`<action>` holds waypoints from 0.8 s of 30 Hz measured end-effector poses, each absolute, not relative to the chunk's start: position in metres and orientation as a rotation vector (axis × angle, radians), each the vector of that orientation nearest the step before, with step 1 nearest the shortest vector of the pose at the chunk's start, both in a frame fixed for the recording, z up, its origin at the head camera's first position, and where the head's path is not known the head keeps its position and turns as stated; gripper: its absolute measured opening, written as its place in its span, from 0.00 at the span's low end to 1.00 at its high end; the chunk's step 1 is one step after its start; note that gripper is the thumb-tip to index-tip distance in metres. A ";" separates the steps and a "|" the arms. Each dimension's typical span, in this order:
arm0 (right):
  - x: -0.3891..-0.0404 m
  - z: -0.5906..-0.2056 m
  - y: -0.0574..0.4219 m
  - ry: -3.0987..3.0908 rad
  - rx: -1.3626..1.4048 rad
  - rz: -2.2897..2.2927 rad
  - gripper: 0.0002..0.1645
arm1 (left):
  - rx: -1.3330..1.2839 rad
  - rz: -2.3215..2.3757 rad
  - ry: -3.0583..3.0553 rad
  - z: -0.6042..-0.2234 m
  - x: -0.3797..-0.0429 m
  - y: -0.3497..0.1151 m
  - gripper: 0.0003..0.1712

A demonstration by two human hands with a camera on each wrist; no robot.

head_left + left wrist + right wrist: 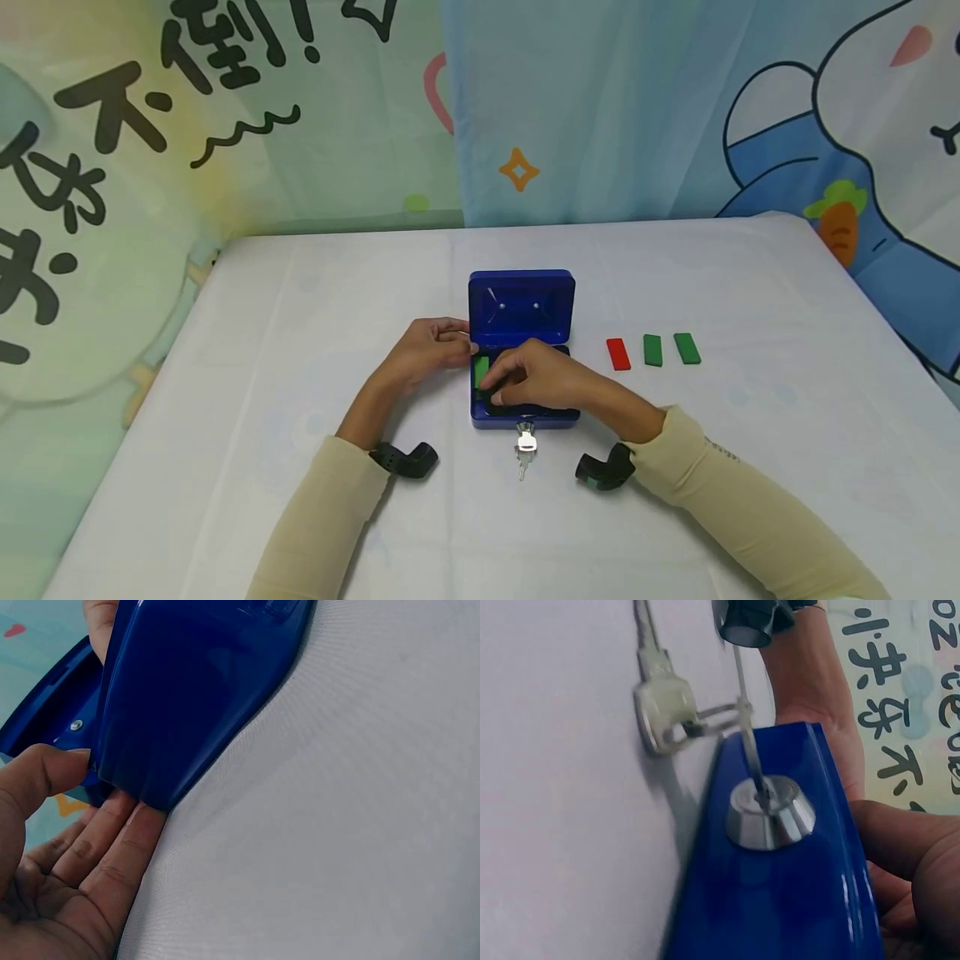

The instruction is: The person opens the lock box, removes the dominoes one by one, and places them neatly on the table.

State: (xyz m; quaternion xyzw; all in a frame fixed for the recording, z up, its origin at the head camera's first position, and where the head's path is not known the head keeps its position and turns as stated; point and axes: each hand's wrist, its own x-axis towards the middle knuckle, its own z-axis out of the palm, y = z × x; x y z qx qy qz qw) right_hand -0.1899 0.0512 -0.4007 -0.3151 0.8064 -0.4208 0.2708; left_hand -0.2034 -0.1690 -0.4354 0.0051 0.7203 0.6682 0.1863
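resting under right hand (546,375) (hold unclear), blue box (522,321) is gripped by left hand (429,352).

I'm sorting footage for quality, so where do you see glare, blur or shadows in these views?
Head: fairly even light, soft shadows beside the sleeves; left wrist: dimmer, with faint reflections on the blue box; right wrist: the outer key looks blurred, a soft shadow falls on the cloth, and highlights glint on the lock.

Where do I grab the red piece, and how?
I'd pinch the red piece by its two long edges, near the middle, coming down from above. It lies flat on the white table, longer than wide, with a gap before the nearest green piece.
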 end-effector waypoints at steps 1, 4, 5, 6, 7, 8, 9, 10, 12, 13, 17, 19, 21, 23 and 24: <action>-0.189 -0.401 0.051 2.176 -0.846 -1.129 0.13 | 0.013 1.878 2.029 -0.435 -0.204 -0.169 0.26; -0.186 -0.401 0.049 2.178 -0.815 -1.129 0.13 | 0.019 1.869 2.036 -0.435 -0.204 -0.169 0.26; -0.186 -0.402 0.048 2.174 -0.806 -1.134 0.13 | 0.021 1.869 2.039 -0.435 -0.204 -0.169 0.26; -0.185 -0.403 0.048 2.166 -0.797 -1.141 0.13 | 0.023 1.869 2.042 -0.435 -0.203 -0.169 0.26; -0.185 -0.403 0.048 2.163 -0.791 -1.146 0.13 | 0.025 1.872 2.042 -0.436 -0.203 -0.169 0.26; -0.185 -0.404 0.048 2.163 -0.787 -1.152 0.12 | 0.026 1.873 2.043 -0.436 -0.203 -0.169 0.26; -0.185 -0.404 0.049 2.163 -0.786 -1.157 0.12 | 0.026 1.876 2.042 -0.436 -0.203 -0.169 0.26; -0.185 -0.404 0.049 2.163 -0.786 -1.162 0.12 | 0.024 1.877 2.042 -0.437 -0.203 -0.169 0.26; -0.185 -0.404 0.051 2.170 -0.781 -1.169 0.12 | 0.019 1.882 2.037 -0.436 -0.202 -0.169 0.27; -0.185 -0.404 0.052 2.178 -0.776 -1.170 0.12 | 0.017 1.883 2.037 -0.436 -0.202 -0.169 0.26; -0.186 -0.401 0.056 2.157 -0.695 -1.216 0.12 | 0.018 1.873 2.046 -0.435 -0.202 -0.169 0.26; -0.186 -0.399 0.058 2.120 -0.640 -1.256 0.12 | 0.019 1.863 2.057 -0.435 -0.202 -0.169 0.26; -0.186 -0.395 0.060 2.077 -0.596 -1.295 0.13 | 0.022 1.860 2.061 -0.435 -0.202 -0.168 0.26; -0.186 -0.393 0.063 2.054 -0.577 -1.322 0.13 | 0.018 1.857 2.065 -0.435 -0.203 -0.168 0.25; -0.186 -0.393 0.064 2.052 -0.574 -1.328 0.13 | 0.013 1.855 2.066 -0.435 -0.203 -0.168 0.25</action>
